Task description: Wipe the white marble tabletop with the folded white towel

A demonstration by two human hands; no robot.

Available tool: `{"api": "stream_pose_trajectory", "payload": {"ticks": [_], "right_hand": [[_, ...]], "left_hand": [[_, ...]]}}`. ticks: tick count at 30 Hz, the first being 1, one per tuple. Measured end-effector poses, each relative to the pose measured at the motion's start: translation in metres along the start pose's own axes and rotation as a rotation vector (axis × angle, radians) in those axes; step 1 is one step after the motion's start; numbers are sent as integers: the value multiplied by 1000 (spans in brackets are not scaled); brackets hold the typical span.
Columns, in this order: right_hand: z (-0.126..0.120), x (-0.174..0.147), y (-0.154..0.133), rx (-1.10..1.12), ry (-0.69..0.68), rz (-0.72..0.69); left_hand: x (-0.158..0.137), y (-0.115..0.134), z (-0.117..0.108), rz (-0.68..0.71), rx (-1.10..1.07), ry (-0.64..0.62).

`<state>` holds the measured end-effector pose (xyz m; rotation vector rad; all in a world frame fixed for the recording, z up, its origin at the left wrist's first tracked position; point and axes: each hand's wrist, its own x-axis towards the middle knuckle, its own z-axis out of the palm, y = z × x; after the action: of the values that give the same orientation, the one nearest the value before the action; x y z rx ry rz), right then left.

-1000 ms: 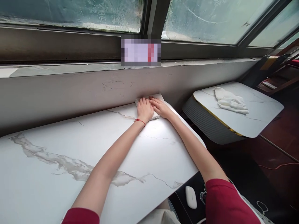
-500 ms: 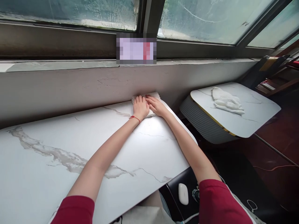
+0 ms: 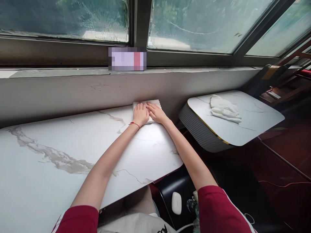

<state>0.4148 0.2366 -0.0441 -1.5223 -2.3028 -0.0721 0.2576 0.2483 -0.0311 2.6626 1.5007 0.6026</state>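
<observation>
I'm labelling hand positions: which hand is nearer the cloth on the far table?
Right. Both rest on the near cloth, left of the far cloth: the right hand on the side facing it, the left hand farther away.

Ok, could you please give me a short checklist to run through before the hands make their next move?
1. Left hand on the white cloth: ok, fingers laid over it.
2. Right hand on the same cloth: ok, close beside the left.
3. White cloth on the near table: ok, at the far edge by the wall.
4. Surface under that cloth: cannot tell, hidden.
5. Second cloth on the neighbouring table: ok.
6. White case off the near table: ok, on the black seat.
</observation>
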Motion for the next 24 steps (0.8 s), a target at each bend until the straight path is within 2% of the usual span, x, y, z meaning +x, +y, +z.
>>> {"api": "stream_pose_trajectory", "payload": {"ticks": [6, 12, 16, 24], "right_hand": [[-3, -14, 20, 10, 22, 47], [-2, -33, 15, 44, 68, 102], [-9, -71, 0, 18, 72, 106], [-29, -182, -56, -64, 138, 125]], "left_hand": [[12, 16, 9, 44, -30, -27], [5, 21, 9, 101, -44, -53], [-24, 35, 5, 168, -28, -106], [-110, 75, -3, 385, -50, -97]]}}
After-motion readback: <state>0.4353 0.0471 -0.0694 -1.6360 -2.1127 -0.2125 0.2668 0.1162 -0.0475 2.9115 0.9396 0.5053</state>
